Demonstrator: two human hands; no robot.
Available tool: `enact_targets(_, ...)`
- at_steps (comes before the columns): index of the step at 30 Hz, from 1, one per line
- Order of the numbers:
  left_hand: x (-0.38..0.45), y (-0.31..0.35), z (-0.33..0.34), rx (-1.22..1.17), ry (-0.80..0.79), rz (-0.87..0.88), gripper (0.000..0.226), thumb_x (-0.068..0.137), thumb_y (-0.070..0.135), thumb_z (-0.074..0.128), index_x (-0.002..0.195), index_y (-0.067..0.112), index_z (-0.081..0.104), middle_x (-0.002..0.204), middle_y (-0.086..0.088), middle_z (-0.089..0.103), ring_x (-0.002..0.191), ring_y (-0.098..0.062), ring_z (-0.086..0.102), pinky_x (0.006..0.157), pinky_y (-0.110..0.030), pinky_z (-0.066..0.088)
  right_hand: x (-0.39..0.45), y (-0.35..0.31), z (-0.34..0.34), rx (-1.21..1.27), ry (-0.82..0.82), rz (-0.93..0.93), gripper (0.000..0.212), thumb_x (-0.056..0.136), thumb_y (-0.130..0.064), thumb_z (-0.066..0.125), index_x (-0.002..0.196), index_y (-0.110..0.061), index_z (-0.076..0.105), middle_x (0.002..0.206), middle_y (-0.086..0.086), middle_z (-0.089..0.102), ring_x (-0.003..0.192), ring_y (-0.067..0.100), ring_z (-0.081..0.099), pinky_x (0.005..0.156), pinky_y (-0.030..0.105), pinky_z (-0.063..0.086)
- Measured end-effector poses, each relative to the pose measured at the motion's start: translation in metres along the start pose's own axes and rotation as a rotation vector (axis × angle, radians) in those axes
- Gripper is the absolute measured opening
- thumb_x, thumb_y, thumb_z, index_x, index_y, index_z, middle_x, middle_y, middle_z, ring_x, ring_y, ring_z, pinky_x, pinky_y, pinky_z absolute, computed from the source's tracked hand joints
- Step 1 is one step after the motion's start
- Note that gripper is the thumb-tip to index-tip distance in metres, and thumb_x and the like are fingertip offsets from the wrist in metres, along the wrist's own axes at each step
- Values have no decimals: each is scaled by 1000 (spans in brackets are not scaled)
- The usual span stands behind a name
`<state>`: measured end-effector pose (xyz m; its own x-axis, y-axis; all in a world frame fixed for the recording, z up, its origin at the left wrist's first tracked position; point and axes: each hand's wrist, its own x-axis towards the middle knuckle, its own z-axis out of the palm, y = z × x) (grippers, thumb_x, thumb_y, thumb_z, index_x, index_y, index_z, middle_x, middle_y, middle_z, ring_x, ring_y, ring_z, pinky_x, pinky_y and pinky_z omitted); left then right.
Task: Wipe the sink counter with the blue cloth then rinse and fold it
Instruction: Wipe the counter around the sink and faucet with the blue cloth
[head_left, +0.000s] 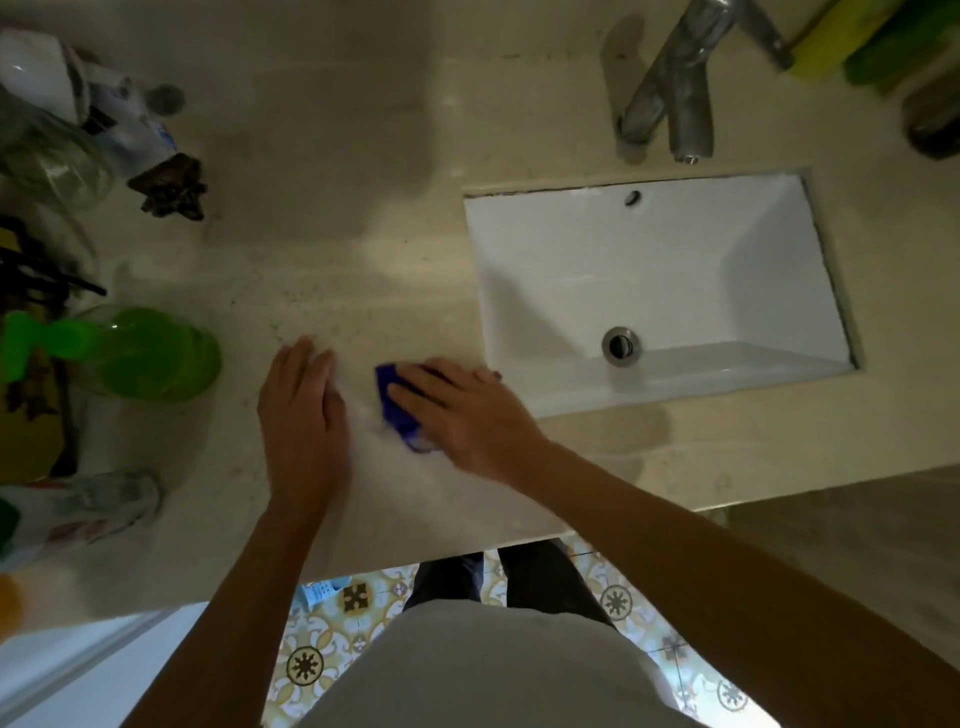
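item: blue cloth (397, 410). we find it bunched on the beige sink counter (322, 218), just left of the white basin (649, 291) and near the counter's front edge. only its left portion shows; the rest lies under our right hand.

item: right hand (457, 410). we press it palm down on the cloth, fingers straight and spread, fingertips pointing left. nothing is pinched or curled around; the fingers lie flat on the fabric.

item: left hand (304, 415). we rest it flat on the counter just left of the cloth, fingers straight and held together, pointing away from us. it grasps nothing. a narrow strip of counter separates it from the cloth.

item: basin. rectangular, set into the counter, with a round metal drain (621, 344) near its front and a small overflow hole on the far wall.

item: metal faucet (670, 93). it stands behind the basin, spout angled toward it.

item: green bottle (150, 353). it lies at the left side of the counter, well apart from the left hand, among blurred clutter we cannot identify.

item: yellow and green objects (852, 36) at the far right corner, blurred.

item: patterned floor tiles (337, 639), seen below the counter edge.
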<state>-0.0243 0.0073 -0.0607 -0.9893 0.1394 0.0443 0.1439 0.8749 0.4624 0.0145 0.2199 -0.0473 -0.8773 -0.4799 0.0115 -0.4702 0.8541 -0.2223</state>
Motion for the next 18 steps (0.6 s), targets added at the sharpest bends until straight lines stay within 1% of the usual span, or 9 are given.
enact_targets(2, -1, 6, -3, -11, 12, -23, 39, 97, 9, 46, 136, 5, 54, 151, -15, 43, 143, -31, 33, 118, -41, 25, 12, 20, -7, -32, 67, 172, 47, 95, -32, 53, 139, -15, 56, 147, 7, 53, 126, 30, 51, 76, 43, 46)
enact_targets(3, -1, 8, -4, -20, 18, -44, 39, 98, 9, 46, 137, 6, 53, 151, -13, 43, 144, -29, 32, 118, -40, 23, 19, 20, -8, -37, 89, 267, 47, 97, -32, 49, 139, -14, 54, 148, 8, 51, 127, 30, 50, 76, 44, 47)
enact_targets(6, -1, 7, -5, -68, 28, -47, 36, 97, 5, 48, 132, 3, 57, 148, -16, 46, 141, -31, 35, 117, -36, 22, 33, -25, 6, -4, 135, 460, 52, 95, -27, 49, 145, -12, 45, 153, 14, 43, 138, 35, 40, 92, 49, 44)
enact_targets(8, 1, 1, -5, -116, 13, -47, 34, 95, 0, 49, 127, -2, 60, 144, -22, 50, 138, -36, 40, 116, -40, 26, 34, -75, 23, 30, 171, 483, 55, 94, -32, 48, 147, -16, 43, 155, 11, 41, 143, 34, 36, 99, 45, 39)
enact_targets(11, 1, -5, -8, -136, -5, -43, 32, 96, 1, 46, 124, -5, 60, 143, -23, 50, 137, -37, 41, 114, -44, 30, 18, -123, 44, 120, 238, 407, 41, 98, -33, 48, 137, -24, 57, 149, 2, 52, 136, 28, 49, 93, 41, 42)
enact_targets(13, -1, -7, -10, -141, -8, -10, 32, 96, 0, 47, 126, -3, 59, 144, -21, 49, 139, -36, 39, 115, -41, 28, -10, -113, 44, 88, 265, 339, 33, 101, -35, 48, 129, -27, 64, 142, -1, 59, 131, 25, 55, 94, 41, 46)
enact_targets(15, -2, -6, -11, -137, -9, 14, 36, 95, 1, 48, 129, -1, 58, 145, -20, 48, 140, -35, 38, 116, -40, 26, -43, -78, 40, -24, 258, 318, 32, 100, -33, 52, 129, -26, 65, 140, 1, 60, 129, 28, 57, 99, 44, 46)
enact_targets(16, -3, -4, -11, -126, -8, 18, 37, 94, 2, 48, 130, -1, 58, 146, -20, 48, 140, -35, 37, 117, -41, 26, -56, -58, 35, -79, 262, 354, 33, 99, -30, 54, 130, -24, 64, 141, 4, 60, 129, 30, 57, 102, 46, 46)
enact_targets(18, -5, -1, -9, -84, -8, 13, 39, 93, 3, 48, 132, 0, 56, 148, -19, 46, 142, -35, 34, 118, -45, 27, -65, -26, 27, -154, 278, 524, 39, 95, -23, 60, 133, -17, 63, 141, 9, 60, 130, 34, 56, 102, 50, 47)
